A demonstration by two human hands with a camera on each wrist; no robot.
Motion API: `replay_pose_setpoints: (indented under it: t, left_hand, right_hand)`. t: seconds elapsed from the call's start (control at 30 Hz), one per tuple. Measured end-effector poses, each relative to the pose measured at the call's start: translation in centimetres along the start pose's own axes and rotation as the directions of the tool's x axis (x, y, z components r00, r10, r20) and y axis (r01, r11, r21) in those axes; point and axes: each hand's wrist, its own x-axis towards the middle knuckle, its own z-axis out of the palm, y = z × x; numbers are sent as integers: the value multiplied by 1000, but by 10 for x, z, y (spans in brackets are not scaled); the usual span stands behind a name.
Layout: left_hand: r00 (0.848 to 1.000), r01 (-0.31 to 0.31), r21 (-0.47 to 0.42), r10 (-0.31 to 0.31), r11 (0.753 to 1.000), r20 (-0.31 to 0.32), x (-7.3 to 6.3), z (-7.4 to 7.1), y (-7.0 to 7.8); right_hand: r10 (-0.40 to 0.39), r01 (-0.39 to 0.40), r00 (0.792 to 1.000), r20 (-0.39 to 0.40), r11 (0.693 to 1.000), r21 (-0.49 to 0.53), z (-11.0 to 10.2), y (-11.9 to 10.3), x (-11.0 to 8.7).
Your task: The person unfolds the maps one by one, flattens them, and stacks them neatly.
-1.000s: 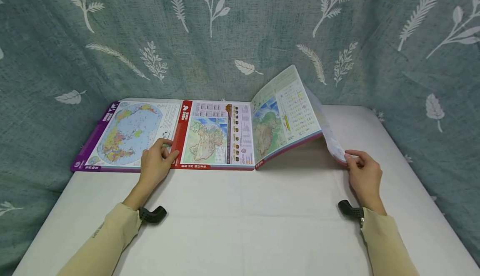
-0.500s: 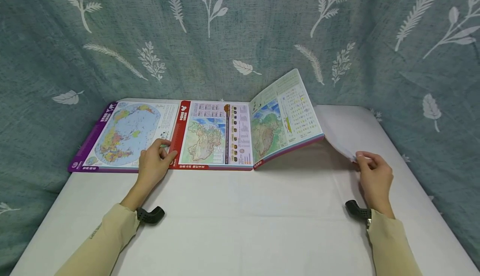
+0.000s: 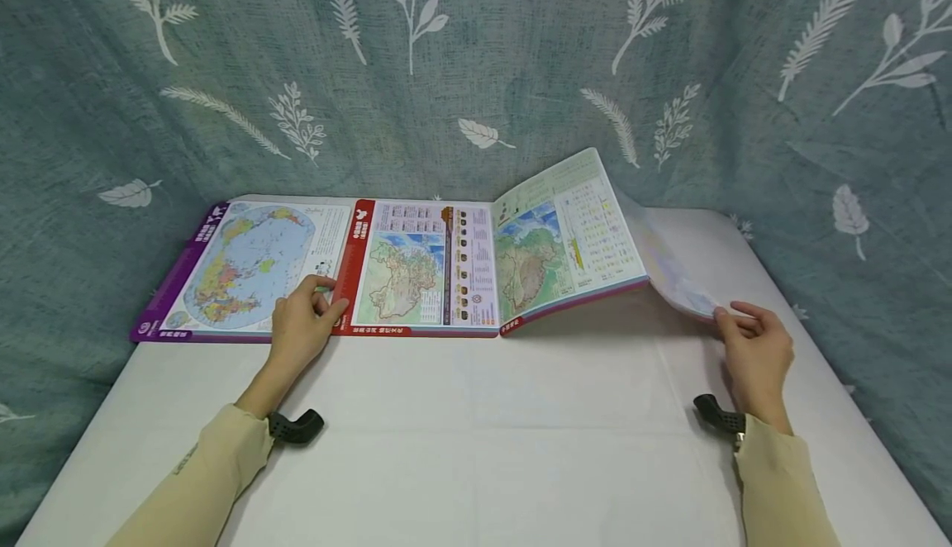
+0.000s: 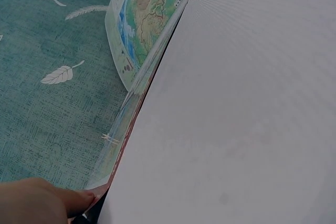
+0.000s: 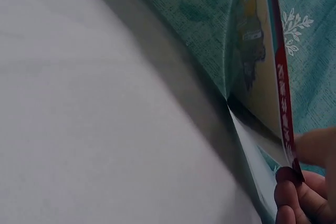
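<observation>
A fold-out map (image 3: 275, 258) lies along the back of the white table, its panels printed with maps, one edged purple and another red. My left hand (image 3: 301, 320) pinches it at the red strip's left edge; in the left wrist view the thumb (image 4: 79, 202) is on the red corner. Farther right, one panel (image 3: 565, 233) slants up from the table, and the last panel beyond it slopes down, seen edge-on. My right hand (image 3: 757, 357) pinches that panel's outer lower corner between thumb and fingers. In the right wrist view, the red edge (image 5: 286, 108) runs down to the fingertips.
The white table (image 3: 491, 448) spreads in front of the map. Behind it hangs a green curtain (image 3: 521, 51) with white leaf prints. Black wrist mounts (image 3: 296, 427) sit at both cuffs.
My right hand has moved right, drawing the outer panel with it. The raised panel's top has dropped and leaned right. My left hand stays on the red strip.
</observation>
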Motion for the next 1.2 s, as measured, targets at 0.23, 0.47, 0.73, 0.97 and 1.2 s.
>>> replay_pose_setpoints:
  t: [0.23,0.47,0.73,0.97,1.2]
  left_hand:
    - [1000,7,1,-7,1000,4,0,0,-1]
    - [1000,16,-4,-16,1000,11,-1,-1,-1]
    - [1000,7,-2,-7,1000,9,0,0,-2]
    - [1000,-8,-4,8,1000,3,0,-1,-2]
    - [1000,-6,-3,6,1000,0,-1,0,-3]
  right_hand:
    - [71,-66,996,-50,993,102,-9,4,6]
    - [105,-93,991,-83,986,136,-14,6,8]
    - [133,-94,983,-128,959,268,-19,8,9]
    - [232,-193,966,-116,942,273,-22,7,8]
    - [276,-238,951,-140,941,242,-24,8,9]
